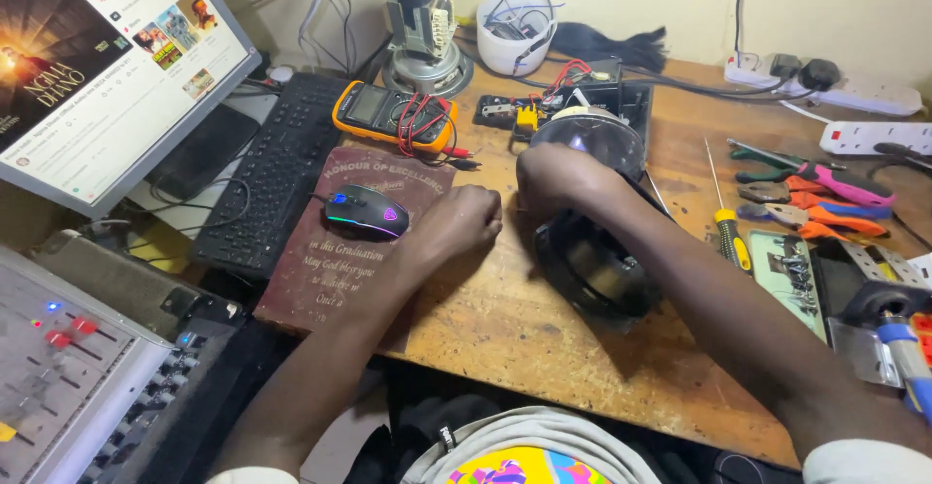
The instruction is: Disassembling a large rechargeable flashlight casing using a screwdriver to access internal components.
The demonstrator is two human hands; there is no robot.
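Mid-desk point(505, 319), we are gripping the lamp housing point(592, 261) with our right hand point(555, 178); our left hand point(456, 224), fisted and empty, is resting just left of it.

Black round lamp housing point(594, 266) with clear dome lies on the wooden bench.

Worn wooden table point(505, 329), maroon book point(340, 251) left of centre, black keyboard point(277, 173) at upper left, orange multimeter point(393, 115) at upper centre, black lamp housing point(592, 261) mid-frame, yellow-handled screwdriver point(726, 222) and pliers point(811, 193) at right, white power strip point(835, 86) at upper right.
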